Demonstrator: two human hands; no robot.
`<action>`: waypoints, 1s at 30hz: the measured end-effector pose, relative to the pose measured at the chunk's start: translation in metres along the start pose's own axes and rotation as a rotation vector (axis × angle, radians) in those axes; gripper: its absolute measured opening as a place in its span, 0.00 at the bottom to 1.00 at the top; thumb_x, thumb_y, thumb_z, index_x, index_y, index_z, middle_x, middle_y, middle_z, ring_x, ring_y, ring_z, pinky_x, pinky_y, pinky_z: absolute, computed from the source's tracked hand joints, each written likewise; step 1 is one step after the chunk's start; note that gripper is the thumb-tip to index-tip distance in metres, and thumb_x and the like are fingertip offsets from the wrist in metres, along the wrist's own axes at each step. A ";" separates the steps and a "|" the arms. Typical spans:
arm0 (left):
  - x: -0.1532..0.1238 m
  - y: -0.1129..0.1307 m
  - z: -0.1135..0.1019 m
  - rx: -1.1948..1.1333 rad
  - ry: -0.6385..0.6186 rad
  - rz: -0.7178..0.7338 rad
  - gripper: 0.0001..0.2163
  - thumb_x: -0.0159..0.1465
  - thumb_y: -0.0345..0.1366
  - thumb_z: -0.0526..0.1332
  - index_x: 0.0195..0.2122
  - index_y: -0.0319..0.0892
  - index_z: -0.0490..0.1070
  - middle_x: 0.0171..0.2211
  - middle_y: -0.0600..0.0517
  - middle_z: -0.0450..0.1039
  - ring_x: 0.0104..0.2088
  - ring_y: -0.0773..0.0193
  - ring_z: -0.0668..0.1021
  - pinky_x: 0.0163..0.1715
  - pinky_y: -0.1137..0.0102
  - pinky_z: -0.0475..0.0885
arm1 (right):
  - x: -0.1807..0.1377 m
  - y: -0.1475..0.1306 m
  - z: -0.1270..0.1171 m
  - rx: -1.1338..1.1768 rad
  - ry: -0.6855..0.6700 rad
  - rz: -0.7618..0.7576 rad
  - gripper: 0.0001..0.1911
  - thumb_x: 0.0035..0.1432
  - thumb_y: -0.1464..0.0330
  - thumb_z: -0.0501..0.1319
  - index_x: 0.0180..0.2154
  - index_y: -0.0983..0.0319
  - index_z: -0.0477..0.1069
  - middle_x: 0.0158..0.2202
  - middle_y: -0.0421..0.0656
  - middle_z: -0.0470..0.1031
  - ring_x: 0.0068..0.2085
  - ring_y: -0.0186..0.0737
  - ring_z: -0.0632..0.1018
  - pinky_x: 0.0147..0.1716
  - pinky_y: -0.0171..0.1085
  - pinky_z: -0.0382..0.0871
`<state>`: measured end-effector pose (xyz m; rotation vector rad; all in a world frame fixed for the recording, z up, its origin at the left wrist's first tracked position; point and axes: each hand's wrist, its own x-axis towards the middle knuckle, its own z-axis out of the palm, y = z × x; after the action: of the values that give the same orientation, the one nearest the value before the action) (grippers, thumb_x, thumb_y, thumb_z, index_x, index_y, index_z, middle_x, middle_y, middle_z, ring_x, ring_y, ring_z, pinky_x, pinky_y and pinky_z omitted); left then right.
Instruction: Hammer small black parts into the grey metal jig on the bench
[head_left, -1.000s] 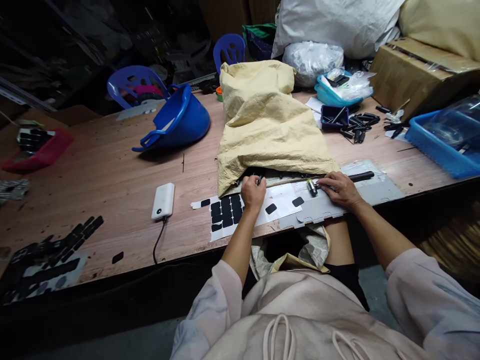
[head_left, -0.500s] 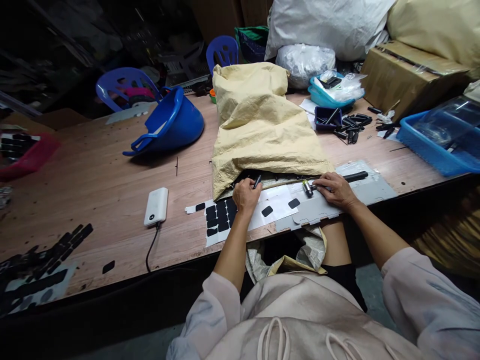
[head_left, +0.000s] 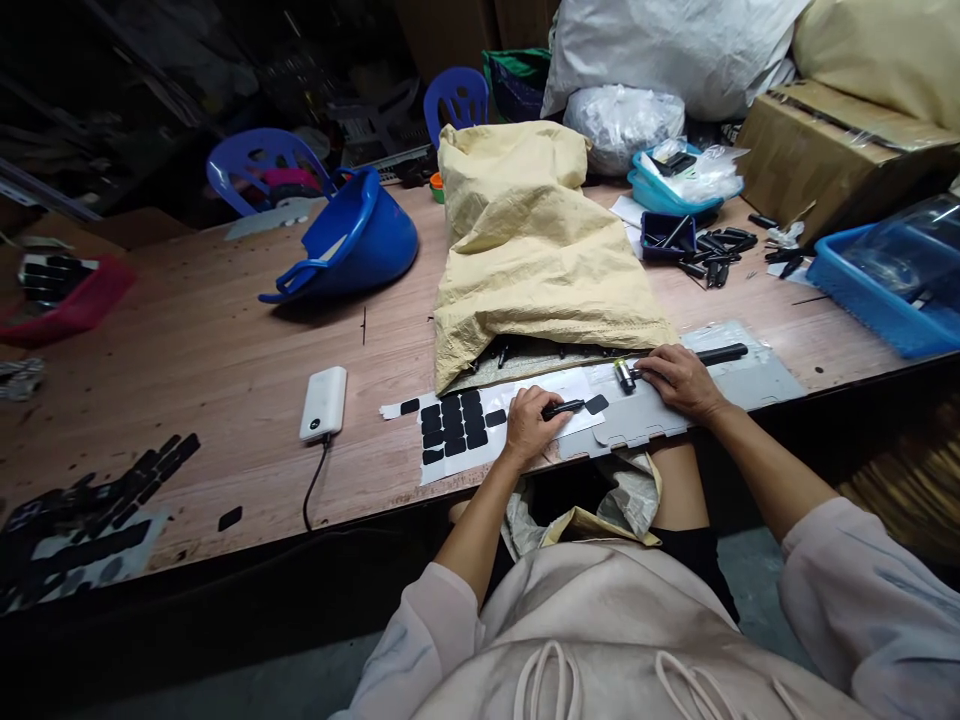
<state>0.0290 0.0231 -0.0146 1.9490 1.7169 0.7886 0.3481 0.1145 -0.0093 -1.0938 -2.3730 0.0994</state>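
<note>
"While the person's right hand (head_left: 682, 382) is clasped on a hammer-like tool (head_left: 624, 376), what does the left hand (head_left: 532, 425) have?"

"One slim black piece (head_left: 564, 408), pinched between thumb and fingers, lying nearly level and pointing right. The hands are apart, with the tool's metal head between them."

"Where is that piece, exactly?"

"Over the right part of a white sheet (head_left: 579, 384), close to the near edge of the wooden table (head_left: 247, 340). Its right end is just beside a loose black patch (head_left: 596, 404); whether they touch, one cannot tell."

"And the tool?"

"Its black handle runs out to the right past the hand, over a grey board (head_left: 652, 422)."

"What else is on the sheet?"

"Left of the hand, rows of black patches (head_left: 453, 424) sit close together."

"And on the far side?"

"A big yellow sack (head_left: 540, 250) lies with its mouth toward the person, dark pieces (head_left: 503, 352) showing inside. To its left are a white power bank (head_left: 324, 402), a cable at its near end, and, farther off, a tilted blue tub (head_left: 390, 235)."
</note>
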 end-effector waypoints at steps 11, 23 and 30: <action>-0.001 0.011 -0.005 -0.025 -0.023 -0.067 0.05 0.62 0.36 0.73 0.39 0.48 0.81 0.38 0.52 0.78 0.45 0.56 0.76 0.50 0.61 0.70 | 0.006 -0.096 0.009 0.043 0.066 -0.008 0.20 0.71 0.66 0.56 0.60 0.51 0.76 0.42 0.47 0.79 0.43 0.46 0.77 0.44 0.43 0.73; 0.004 0.008 -0.003 -0.021 -0.030 -0.087 0.06 0.60 0.35 0.74 0.37 0.46 0.80 0.37 0.52 0.77 0.44 0.56 0.76 0.48 0.62 0.69 | 0.013 -0.133 0.014 -0.039 0.005 -0.068 0.22 0.67 0.75 0.56 0.56 0.52 0.78 0.37 0.44 0.77 0.38 0.43 0.73 0.36 0.39 0.66; 0.003 0.010 -0.004 -0.059 -0.022 -0.084 0.06 0.60 0.34 0.74 0.37 0.48 0.81 0.38 0.53 0.78 0.44 0.57 0.76 0.50 0.62 0.70 | 0.008 -0.128 0.008 -0.064 0.098 0.012 0.22 0.69 0.72 0.57 0.59 0.50 0.77 0.39 0.45 0.78 0.41 0.45 0.75 0.38 0.40 0.67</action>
<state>0.0341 0.0243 -0.0053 1.8276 1.7304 0.7755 0.2523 0.0355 0.0221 -1.1166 -2.2967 -0.0262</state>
